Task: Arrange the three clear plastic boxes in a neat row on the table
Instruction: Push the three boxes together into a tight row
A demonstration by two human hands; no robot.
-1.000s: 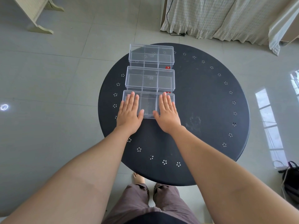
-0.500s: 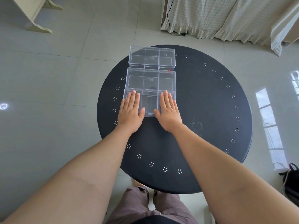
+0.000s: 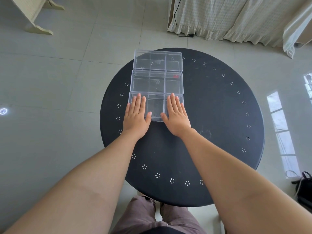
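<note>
**Three clear boxes in a line on the round table, both hands flat on the nearest**

Item 1, table [image 3: 211,115]: round, black, with a ring of small perforated flower marks near its rim. I see it on pale floor tiles.

Item 2, far box [image 3: 157,60]: clear plastic, divided into compartments, lying at the table's far edge.

Item 3, middle box [image 3: 157,81]: same kind, touching the far box; a small red mark shows through near its right far corner.

Item 4, near box [image 3: 155,107]: touching the middle box, edges roughly in line with the other two, so the row runs straight away from me.

Item 5, left hand [image 3: 136,115]: palm down on the near box's left part, fingers stretched out flat and together, gripping nothing.

Item 6, right hand [image 3: 176,116]: palm down on the right part, fingers likewise flat and extended, thumb at the box's near edge.
</note>
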